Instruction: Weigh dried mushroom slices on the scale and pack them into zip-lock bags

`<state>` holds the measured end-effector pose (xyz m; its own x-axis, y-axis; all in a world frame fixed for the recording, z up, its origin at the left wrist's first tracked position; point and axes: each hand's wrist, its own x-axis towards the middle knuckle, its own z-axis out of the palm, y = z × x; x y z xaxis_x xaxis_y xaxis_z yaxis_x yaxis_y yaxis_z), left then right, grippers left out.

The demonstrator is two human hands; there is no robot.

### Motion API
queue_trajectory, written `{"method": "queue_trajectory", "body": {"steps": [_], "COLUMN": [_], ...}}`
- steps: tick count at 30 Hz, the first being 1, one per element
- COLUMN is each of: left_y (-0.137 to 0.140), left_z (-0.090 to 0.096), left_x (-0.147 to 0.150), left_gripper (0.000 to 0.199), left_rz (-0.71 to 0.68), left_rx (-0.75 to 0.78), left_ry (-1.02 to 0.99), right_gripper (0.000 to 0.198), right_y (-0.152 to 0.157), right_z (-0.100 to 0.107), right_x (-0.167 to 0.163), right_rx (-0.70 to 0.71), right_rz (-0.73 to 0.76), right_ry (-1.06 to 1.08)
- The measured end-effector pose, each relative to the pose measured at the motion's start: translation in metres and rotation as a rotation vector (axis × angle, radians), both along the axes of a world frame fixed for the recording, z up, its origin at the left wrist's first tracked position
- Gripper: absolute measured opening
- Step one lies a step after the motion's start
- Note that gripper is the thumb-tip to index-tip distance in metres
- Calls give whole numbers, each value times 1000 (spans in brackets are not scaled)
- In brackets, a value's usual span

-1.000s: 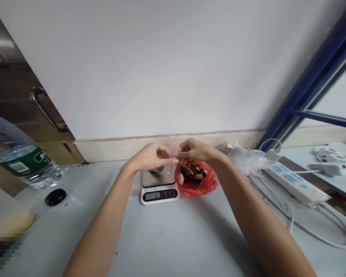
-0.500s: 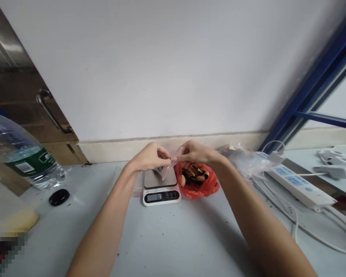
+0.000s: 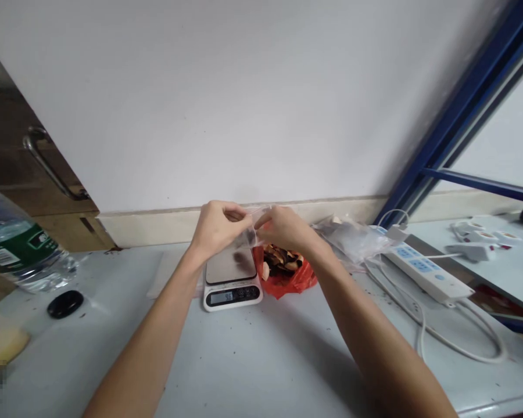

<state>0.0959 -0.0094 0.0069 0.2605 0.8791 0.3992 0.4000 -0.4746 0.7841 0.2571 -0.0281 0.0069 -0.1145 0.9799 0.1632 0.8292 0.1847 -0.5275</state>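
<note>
A small clear plastic bag (image 3: pixel 249 237) is pinched between my two hands above a digital kitchen scale (image 3: pixel 232 295). My left hand (image 3: pixel 220 227) is closed on the bag's left side, over the rear of the scale's metal plate. At the bag's right side, my right hand (image 3: pixel 283 227) is closed on it too, with the fingertips partly hidden. What the bag contains cannot be made out. Right beside the scale sits an open red plastic bag (image 3: pixel 294 284) holding dark and pale dried slices (image 3: pixel 283 259).
On the left stand a large water bottle (image 3: pixel 24 247) and a black oval object (image 3: pixel 65 304). A clear bag (image 3: pixel 351 238), a white power strip (image 3: pixel 431 273) and loose cables lie at the right. Flat clear plastic (image 3: pixel 168 273) lies left of the scale, and a wall rises behind.
My hands have lifted the clear bag a little off the scale. The scale's reading has changed from about zero to another number. The whole view has shifted slightly right.
</note>
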Motion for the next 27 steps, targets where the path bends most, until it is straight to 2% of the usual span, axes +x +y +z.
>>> {"method": "queue_trajectory", "body": {"steps": [2,3,6,8,11,12,14,16,18,19,22,27], "left_y": [0,2,13,21,27,28,28,29,29,29,27,21], "left_z": [-2,-3,-10,-16,-23,-24,-24,-23,-22,-22,-24,-29], "left_x": [3,3,0,-3,-6,-6,-7,-7,-6,-5,0,18], "left_gripper": [15,16,23,35,50,52,55,54,50,46,39,40], "left_rz": [-67,-71,38,97,-52,-119,-186,-140,-83,-76,-134,-205], "left_rx": [38,60,103,-25,-402,-486,-539,-503,-444,-416,-347,-229], "left_ry": [-3,-18,-128,-219,-405,-462,-529,-535,-524,-518,-465,-312], "right_gripper": [19,28,64,83,90,90,83,62,35,29,35,29], "right_y": [0,0,0,-3,-7,-8,-9,-10,-13,-14,-19,-18], "right_z": [0,0,3,7,13,15,17,19,21,22,25,25], "right_x": [7,13,31,41,54,58,66,77,89,95,106,103], "right_rx": [-145,-154,-44,16,37,36,15,-43,-160,-230,-370,-276], "right_rz": [-6,-9,30,99,189,211,245,292,341,350,290,140], "right_ry": [-62,-80,-59,2,58,65,69,59,25,2,-46,-126]}}
